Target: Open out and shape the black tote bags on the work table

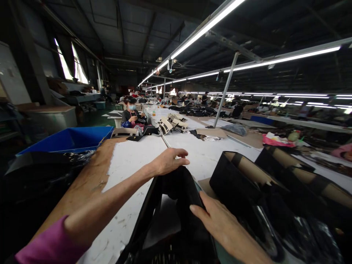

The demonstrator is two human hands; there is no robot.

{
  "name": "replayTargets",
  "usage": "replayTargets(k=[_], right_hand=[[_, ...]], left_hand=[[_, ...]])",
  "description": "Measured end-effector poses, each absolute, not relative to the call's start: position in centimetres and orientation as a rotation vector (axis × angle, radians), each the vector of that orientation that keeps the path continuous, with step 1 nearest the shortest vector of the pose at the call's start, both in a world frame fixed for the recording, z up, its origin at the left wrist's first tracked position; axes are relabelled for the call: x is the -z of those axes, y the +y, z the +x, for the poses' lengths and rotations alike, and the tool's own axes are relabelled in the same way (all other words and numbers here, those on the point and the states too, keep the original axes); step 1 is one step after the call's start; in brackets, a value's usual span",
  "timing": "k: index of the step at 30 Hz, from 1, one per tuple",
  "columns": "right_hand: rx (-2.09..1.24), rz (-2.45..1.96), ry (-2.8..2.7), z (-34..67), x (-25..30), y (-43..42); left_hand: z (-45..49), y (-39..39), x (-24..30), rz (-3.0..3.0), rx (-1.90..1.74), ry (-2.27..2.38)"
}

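Gripping the black piece by its right wall: right hand, thumb on the inner side, fingers mostly hidden outside. Left hand just over the far end, thumb and fingers parted; whether it touches, cannot tell. Black piece sits below and between the hands, long axis running away from the body, rounded end pointing forward, near end running out of view. Middle open, white showing through.

Surface: white sheet, with a bare wood edge left of the left hand. Black boxes, tan inside, just right of the right hand. Well beyond the left hand, cut pieces heaped; left of them a co-worker, striped sleeves. Blue bin well left of the grip.

Room: dim hall, strip lights overhead, pole ahead and right.
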State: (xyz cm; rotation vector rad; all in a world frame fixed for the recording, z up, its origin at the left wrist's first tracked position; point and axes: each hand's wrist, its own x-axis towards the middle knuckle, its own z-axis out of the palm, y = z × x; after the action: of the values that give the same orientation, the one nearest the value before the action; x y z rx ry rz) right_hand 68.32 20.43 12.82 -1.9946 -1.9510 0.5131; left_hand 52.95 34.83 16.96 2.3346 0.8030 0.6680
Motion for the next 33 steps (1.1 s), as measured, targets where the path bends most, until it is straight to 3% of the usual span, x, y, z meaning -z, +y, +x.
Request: replayTargets(k=[6,11,20,30,33], right_hand=[[-0.466,-2.043,-1.891,68.3,-14.1,22.2],[-0.285,-2.047,-1.846,67.8,-14.1,24.8],[-0.243,-1.654,-1.940,68.4,-14.1,28.0],[0.184,-1.743,-2.309,66.1,-14.9,30.2],[0.159,-1.811,-2.339,65.4,-14.6,31.2]], left_hand=[[49.2,33.2,-14.8,2.137,-0.543,1.097],[50.4,32.4,-14.4,2.112,-0.609,1.073],[50.7,33.3,-13.8,2.147,-0.642,0.980],[50.2,36.2,-13.3,2.104,-0.599,0.907],[50.4,36.7,-13.3,2.068,-0.578,0.883]])
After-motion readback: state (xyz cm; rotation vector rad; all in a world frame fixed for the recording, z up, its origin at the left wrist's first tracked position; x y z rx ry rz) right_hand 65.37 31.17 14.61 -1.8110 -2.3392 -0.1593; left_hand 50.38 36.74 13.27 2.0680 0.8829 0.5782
